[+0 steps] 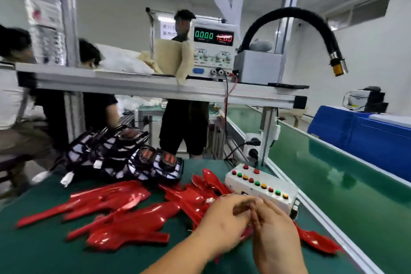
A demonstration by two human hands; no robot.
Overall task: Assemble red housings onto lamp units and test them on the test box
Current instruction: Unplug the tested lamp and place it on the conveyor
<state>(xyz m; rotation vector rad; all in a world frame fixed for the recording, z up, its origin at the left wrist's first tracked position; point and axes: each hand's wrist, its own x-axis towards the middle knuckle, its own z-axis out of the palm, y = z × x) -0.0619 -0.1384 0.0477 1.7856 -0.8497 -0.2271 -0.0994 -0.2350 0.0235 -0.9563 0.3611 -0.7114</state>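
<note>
My left hand (222, 222) and my right hand (273, 229) meet fingertip to fingertip just in front of the white test box (260, 187), which has a row of red, green and yellow buttons. The fingers are blurred, so I cannot tell what they pinch, if anything. Thin wires and a white connector (209, 200) show just left of my left fingers. A red housing (318, 240) lies under my hands and sticks out to the right. Several more red housings (124, 213) are spread over the green mat. Black lamp units (142, 162) are piled behind them.
A power supply (213, 51) reading 0.000 stands on the shelf above, with red and black leads hanging down. Beside it a black flexible hose (311, 18) curves over. A green conveyor belt (333, 173) runs along the right. Other people sit and stand behind the bench.
</note>
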